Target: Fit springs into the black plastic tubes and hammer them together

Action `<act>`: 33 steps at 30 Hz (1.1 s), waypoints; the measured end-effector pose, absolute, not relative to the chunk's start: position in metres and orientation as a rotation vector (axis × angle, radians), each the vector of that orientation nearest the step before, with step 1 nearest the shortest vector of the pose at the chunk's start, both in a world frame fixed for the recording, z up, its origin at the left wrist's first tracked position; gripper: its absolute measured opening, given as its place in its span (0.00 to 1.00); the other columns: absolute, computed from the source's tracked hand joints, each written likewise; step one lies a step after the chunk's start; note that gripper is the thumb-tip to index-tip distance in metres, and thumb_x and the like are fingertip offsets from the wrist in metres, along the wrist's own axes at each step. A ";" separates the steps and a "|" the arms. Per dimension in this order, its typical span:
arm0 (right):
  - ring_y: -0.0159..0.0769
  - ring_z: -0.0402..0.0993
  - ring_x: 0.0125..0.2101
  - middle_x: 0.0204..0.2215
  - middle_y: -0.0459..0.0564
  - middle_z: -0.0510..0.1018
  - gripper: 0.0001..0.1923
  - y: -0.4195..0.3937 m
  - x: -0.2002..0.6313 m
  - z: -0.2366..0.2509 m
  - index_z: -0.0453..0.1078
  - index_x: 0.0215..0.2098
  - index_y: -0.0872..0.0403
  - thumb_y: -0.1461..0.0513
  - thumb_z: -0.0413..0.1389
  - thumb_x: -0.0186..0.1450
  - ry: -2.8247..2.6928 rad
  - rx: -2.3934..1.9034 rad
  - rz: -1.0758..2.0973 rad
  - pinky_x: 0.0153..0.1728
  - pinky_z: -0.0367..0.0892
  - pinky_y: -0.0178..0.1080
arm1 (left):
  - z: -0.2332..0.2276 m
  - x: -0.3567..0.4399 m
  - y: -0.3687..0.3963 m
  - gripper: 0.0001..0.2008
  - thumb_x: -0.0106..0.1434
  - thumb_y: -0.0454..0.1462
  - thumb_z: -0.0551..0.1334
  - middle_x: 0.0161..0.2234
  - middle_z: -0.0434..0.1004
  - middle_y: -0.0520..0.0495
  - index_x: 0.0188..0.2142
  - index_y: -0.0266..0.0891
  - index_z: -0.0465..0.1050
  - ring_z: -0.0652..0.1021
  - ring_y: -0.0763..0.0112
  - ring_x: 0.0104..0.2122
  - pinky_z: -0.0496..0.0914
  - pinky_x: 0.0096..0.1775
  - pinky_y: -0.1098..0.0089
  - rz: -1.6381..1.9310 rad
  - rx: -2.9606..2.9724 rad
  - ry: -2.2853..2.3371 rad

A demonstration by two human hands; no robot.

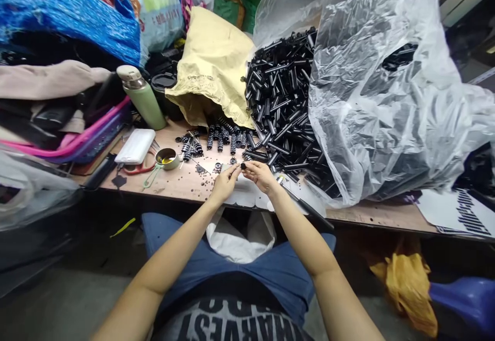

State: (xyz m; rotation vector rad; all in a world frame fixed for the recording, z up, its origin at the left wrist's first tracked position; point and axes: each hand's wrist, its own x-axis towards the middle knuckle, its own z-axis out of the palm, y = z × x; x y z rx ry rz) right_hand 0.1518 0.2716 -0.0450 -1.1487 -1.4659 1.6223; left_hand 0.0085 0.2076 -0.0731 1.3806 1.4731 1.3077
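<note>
I am pinching a small black ring point(243, 166) between my right hand point(260, 175) fingertips at frame centre, while my left hand point(224, 182) is closing on a thin pin beside it, above the wooden table point(174, 182).

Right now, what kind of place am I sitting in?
Probably a small assembly workshop or home piecework bench. A big heap of black plastic tubes spills from a clear plastic bag onto a wooden table, and both hands, left hand and right hand, pinch a small black part.

Green flask point(142, 96), white box point(135, 146), yellow sack point(213, 62)
</note>
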 end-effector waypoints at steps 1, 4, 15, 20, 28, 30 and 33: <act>0.33 0.76 0.30 0.28 0.49 0.78 0.25 0.269 0.153 -0.044 0.71 0.33 0.54 0.42 0.61 0.52 -1.399 -1.131 1.676 0.35 0.72 0.39 | -0.071 0.009 0.205 0.20 0.67 0.46 0.55 0.36 0.79 0.44 0.52 0.37 0.73 0.79 0.66 0.36 0.73 0.41 0.67 1.288 1.453 1.496; 0.30 0.74 0.27 0.26 0.47 0.78 0.24 0.261 0.157 -0.040 0.73 0.32 0.54 0.46 0.66 0.48 -1.250 -1.090 1.776 0.34 0.73 0.37 | -0.067 0.011 0.199 0.19 0.66 0.44 0.56 0.48 0.77 0.42 0.52 0.38 0.73 0.76 0.61 0.49 0.68 0.53 0.62 1.269 1.594 1.545; 0.31 0.74 0.28 0.27 0.45 0.79 0.16 0.247 0.166 -0.035 0.76 0.31 0.53 0.51 0.66 0.51 -1.239 -1.062 1.702 0.38 0.72 0.40 | -0.061 0.017 0.189 0.18 0.67 0.42 0.55 0.51 0.75 0.44 0.53 0.40 0.71 0.75 0.64 0.52 0.67 0.55 0.63 1.216 1.752 1.556; 0.40 0.75 0.42 0.40 0.49 0.81 0.15 0.235 0.169 -0.028 0.77 0.41 0.49 0.51 0.56 0.63 -1.763 -1.061 1.258 0.48 0.68 0.44 | -0.065 0.020 0.190 0.19 0.67 0.42 0.55 0.53 0.73 0.42 0.55 0.39 0.69 0.73 0.62 0.54 0.66 0.56 0.61 1.254 1.734 1.576; 0.46 0.68 0.49 0.48 0.58 0.76 0.19 0.291 0.172 -0.025 0.66 0.55 0.55 0.62 0.46 0.68 -2.317 -1.527 0.352 0.49 0.61 0.46 | -0.067 0.016 0.201 0.19 0.68 0.47 0.53 0.32 0.71 0.49 0.52 0.37 0.65 0.70 0.79 0.21 0.66 0.22 0.77 1.539 1.132 1.331; 0.48 0.67 0.49 0.44 0.61 0.77 0.15 0.310 0.173 -0.028 0.71 0.47 0.57 0.66 0.49 0.64 -2.385 -1.575 0.302 0.49 0.59 0.47 | -0.064 0.012 0.201 0.19 0.66 0.48 0.55 0.29 0.67 0.53 0.50 0.38 0.64 0.67 0.81 0.19 0.62 0.18 0.79 1.561 1.029 1.265; 0.47 0.71 0.45 0.38 0.61 0.79 0.11 0.324 0.173 -0.029 0.72 0.38 0.58 0.70 0.49 0.62 -2.383 -1.527 0.360 0.48 0.59 0.47 | -0.061 0.005 0.201 0.20 0.64 0.50 0.57 0.28 0.65 0.55 0.47 0.38 0.64 0.66 0.82 0.18 0.62 0.17 0.80 1.539 0.977 1.210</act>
